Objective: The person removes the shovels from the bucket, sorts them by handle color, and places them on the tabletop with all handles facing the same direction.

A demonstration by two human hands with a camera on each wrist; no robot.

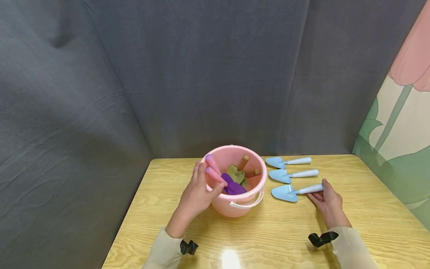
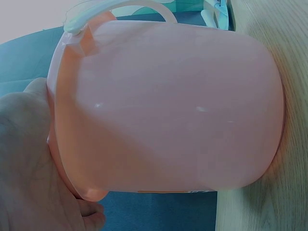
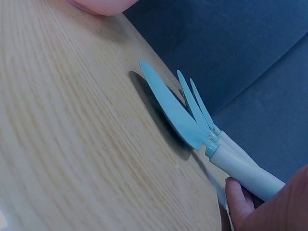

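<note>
A pink bucket (image 1: 231, 209) with a white handle (image 1: 248, 204) stands upright on the table. My left hand (image 1: 198, 192) grips its left rim, thumb over the near side; in the left wrist view the bucket's wall (image 2: 173, 106) fills the middle. Inside lie purple trowels (image 1: 233, 186) with pink handles and green ones (image 1: 235, 173) with wooden handles. To the bucket's right, three light-blue trowels lie in a row: far (image 1: 276, 162), middle (image 1: 280, 176) and near (image 1: 284, 193). My right hand (image 1: 329, 203) pinches the near trowel's handle end; its blade (image 3: 171, 110) casts a shadow beside it.
The wooden table (image 1: 268, 239) meets a dark grey cloth backdrop (image 1: 218, 93) at the back and left. A wall with a painted flower (image 1: 403, 123) borders the right side. The bucket's handle hangs down on its near right side.
</note>
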